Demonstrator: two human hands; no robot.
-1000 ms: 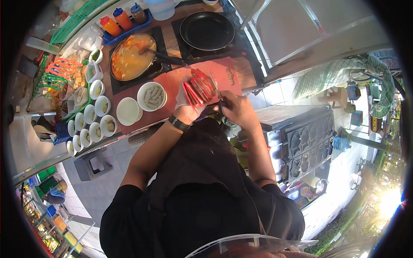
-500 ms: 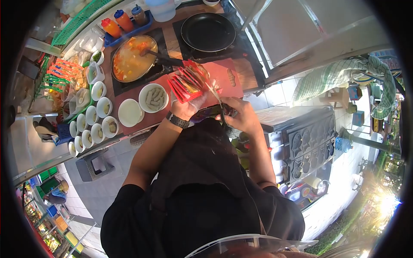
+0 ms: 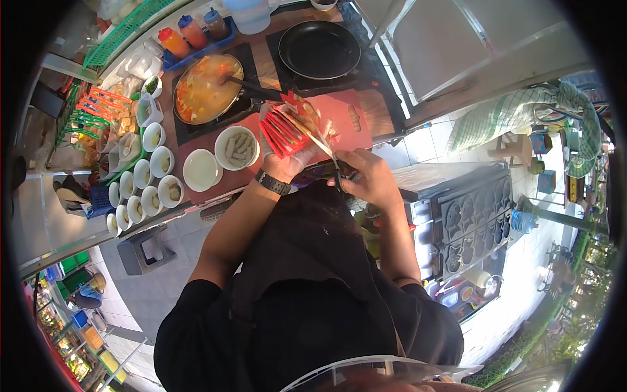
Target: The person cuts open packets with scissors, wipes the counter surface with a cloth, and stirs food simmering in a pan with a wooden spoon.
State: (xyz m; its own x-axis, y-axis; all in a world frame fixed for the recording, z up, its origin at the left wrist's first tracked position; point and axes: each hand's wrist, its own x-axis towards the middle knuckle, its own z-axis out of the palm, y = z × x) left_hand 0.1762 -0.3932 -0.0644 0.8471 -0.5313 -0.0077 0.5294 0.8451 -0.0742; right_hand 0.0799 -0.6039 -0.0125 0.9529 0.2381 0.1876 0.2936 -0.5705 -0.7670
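My left hand, with a dark watch on its wrist, is closed around a fanned bunch of red sachets. In my right hand is a pair of scissors, fingers wrapped round the dark handles. The scissor blades point up and left, against the right side of the bunch. Whether they are cutting through a sachet, I cannot tell. Both hands are over the near edge of a red cutting board. Left of the sachets stands a white bowl of pale, finger-shaped pieces, beside a plain white bowl.
A pan of orange soup with a dark ladle in it sits on the left stove. A black frying pan is on the right one. Several small white bowls line the left. Squeeze bottles stand behind. A moulded griddle is at right.
The whole view has shifted slightly, with the counter a little further right. The scissors and my right hand are tilted slightly differently against the sachets. Both hands keep their hold.
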